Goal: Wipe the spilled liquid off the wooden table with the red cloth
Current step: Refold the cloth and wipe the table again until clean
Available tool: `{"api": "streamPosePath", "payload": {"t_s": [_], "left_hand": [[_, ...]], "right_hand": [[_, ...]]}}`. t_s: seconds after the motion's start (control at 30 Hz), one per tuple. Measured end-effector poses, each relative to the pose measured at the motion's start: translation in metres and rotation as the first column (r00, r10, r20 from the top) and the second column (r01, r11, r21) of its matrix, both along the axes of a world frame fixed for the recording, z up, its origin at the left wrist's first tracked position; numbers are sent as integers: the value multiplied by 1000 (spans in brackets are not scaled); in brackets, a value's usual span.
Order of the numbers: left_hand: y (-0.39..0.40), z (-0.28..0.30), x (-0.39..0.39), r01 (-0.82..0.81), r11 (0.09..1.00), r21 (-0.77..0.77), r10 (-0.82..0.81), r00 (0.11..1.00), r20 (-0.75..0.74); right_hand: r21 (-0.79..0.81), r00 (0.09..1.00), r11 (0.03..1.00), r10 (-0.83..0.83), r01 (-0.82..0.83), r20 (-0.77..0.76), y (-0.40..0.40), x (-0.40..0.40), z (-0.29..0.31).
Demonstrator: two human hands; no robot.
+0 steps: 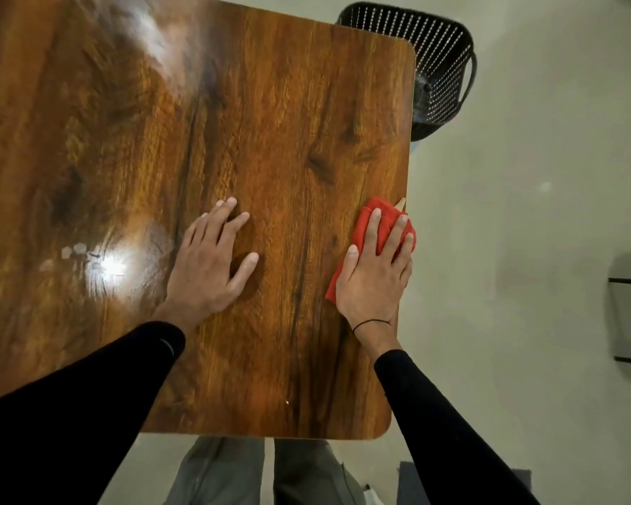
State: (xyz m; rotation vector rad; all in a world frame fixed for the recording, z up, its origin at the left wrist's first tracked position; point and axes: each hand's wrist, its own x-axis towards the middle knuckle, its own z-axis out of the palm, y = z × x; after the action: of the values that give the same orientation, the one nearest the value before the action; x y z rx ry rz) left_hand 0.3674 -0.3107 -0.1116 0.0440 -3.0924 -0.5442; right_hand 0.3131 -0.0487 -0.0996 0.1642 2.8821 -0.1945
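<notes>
Wooden table (pixel 132 140) fills the left and centre, glossy, with a bright glare patch and a few pale smeared marks (pixel 74 251) near its left side; can't tell if that is liquid. Left hand (pixel 212 264) lies flat on the tabletop, palm down, fingers spread, holding nothing. Right hand (pixel 374 275) lies flat, fingers spread, pressing down on the red cloth (pixel 367 227), which sits bunched at the table's right edge, partly over it. Both arms in black sleeves (pixel 448 424); thin black band on the right wrist. Black perforated basket (pixel 430 52) on the floor past the far right corner.
</notes>
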Motion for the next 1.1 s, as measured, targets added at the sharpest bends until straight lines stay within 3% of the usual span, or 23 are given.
{"api": "streamPosePath", "payload": {"t_s": [0.5, 0.67, 0.9, 1.1], "left_hand": [[8, 19, 15, 38, 999, 18, -37, 998, -54], [30, 22, 81, 101, 994, 50, -101, 995, -6], [63, 36, 219, -68, 975, 211, 26, 980, 196], [67, 68, 299, -279, 878, 389, 192, 949, 249]], "right_hand": [[22, 996, 997, -74, 75, -41, 25, 127, -9], [12, 981, 982, -186, 187, -49, 26, 160, -14], [-29, 872, 875, -485, 484, -64, 7, 206, -18], [-207, 724, 714, -689, 669, -36, 2, 225, -11]]}}
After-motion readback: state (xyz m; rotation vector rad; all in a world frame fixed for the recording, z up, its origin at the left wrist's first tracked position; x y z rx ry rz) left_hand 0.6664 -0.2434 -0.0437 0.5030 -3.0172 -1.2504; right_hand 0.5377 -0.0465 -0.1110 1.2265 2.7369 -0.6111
